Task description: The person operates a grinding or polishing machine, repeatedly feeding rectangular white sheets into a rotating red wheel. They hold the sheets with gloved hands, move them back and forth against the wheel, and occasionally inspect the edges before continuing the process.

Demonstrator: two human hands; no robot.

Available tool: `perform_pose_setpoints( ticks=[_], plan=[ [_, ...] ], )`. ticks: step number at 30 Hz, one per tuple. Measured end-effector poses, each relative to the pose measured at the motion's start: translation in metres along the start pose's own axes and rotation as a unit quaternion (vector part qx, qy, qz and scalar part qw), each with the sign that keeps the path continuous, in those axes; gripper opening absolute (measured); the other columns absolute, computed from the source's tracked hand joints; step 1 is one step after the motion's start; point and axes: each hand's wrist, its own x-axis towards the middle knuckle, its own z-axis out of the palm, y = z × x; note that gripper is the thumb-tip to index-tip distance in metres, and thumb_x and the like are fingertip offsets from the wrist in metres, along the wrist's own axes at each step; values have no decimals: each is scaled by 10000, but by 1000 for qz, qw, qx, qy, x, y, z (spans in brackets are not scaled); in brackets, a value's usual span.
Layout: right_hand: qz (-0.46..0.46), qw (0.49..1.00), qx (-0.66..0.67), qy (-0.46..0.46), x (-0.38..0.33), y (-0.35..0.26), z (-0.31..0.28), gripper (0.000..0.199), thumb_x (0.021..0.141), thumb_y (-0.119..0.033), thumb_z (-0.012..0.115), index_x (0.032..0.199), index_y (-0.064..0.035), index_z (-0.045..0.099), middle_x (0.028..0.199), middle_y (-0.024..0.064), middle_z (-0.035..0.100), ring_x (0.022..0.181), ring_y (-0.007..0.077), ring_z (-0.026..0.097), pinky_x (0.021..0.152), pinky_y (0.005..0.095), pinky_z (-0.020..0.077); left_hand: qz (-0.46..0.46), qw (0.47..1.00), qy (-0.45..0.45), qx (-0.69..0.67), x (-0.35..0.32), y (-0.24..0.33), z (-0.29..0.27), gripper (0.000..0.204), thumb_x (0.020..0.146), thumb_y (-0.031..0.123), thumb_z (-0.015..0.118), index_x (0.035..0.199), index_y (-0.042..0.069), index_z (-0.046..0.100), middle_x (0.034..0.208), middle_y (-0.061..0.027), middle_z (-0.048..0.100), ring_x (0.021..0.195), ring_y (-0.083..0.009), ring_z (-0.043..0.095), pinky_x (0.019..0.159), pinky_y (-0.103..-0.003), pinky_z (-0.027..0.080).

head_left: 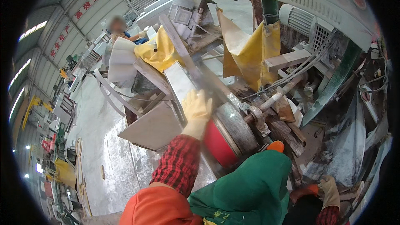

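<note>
My left hand [197, 107], in a pale yellow glove with a red checked sleeve, lies flat on a long grey stone strip [180, 84] that runs up and away across the machine bed. Just right of that hand sits a grey grinding wheel [236, 127] with a red disc [218, 145] beside it. My right hand [330, 191], in a tan glove, is low at the right and closed around an orange handle [303, 191]. A green apron [250, 187] covers my front.
A rusty shaft [278, 96] leads from the wheel toward a white motor [296, 18]. Yellow sheeting [250, 50] hangs behind. A slanted stone slab [152, 127] lies left of my hand. Another person [118, 27] stands at the far left among stacked stone pieces.
</note>
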Motion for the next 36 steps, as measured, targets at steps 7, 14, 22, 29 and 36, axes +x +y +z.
perform_pose_setpoints(
  ticks=[7, 14, 22, 29, 36],
  plan=[
    [41, 999, -22, 3, 13, -3, 2, 458, 1054, -125, 554, 1462, 69, 480, 1010, 221, 740, 868, 267, 706, 772, 395, 576, -21, 1000, 0, 13, -9, -1, -4, 443, 892, 389, 666, 1248, 128, 643, 1156, -129, 570, 1172, -333, 529, 959, -493, 410],
    [38, 998, -53, 0, 31, 16, 4, 465, 1053, -83, 532, 1487, 71, 468, 976, 227, 752, 746, 286, 725, 654, 406, 593, -29, 1000, -5, -6, -8, 4, -8, 402, 869, 372, 699, 1188, 135, 639, 1177, -122, 573, 1167, -328, 524, 979, -507, 396],
    [60, 994, -90, -23, 58, 29, 0, 495, 1069, -70, 506, 1542, 37, 407, 910, 224, 755, 729, 271, 732, 643, 392, 603, -2, 1000, 21, -6, -12, 7, -14, 404, 863, 362, 713, 1179, 119, 641, 1138, -124, 570, 1123, -328, 539, 941, -499, 414],
    [66, 994, -81, -12, 68, 40, 5, 492, 1072, -93, 516, 1543, 16, 420, 864, 203, 753, 711, 269, 725, 647, 406, 602, 11, 999, 35, -1, -17, 6, -16, 409, 879, 346, 703, 1210, 111, 652, 1139, -131, 570, 1119, -328, 545, 949, -514, 416],
    [100, 992, -72, -22, 115, 93, -1, 455, 1066, -146, 543, 1507, -41, 496, 907, 166, 752, 725, 265, 723, 693, 430, 606, 7, 1000, 5, -8, -21, 13, -21, 428, 888, 367, 702, 1227, 111, 653, 1168, -130, 562, 1145, -321, 531, 970, -518, 403]
  ],
)
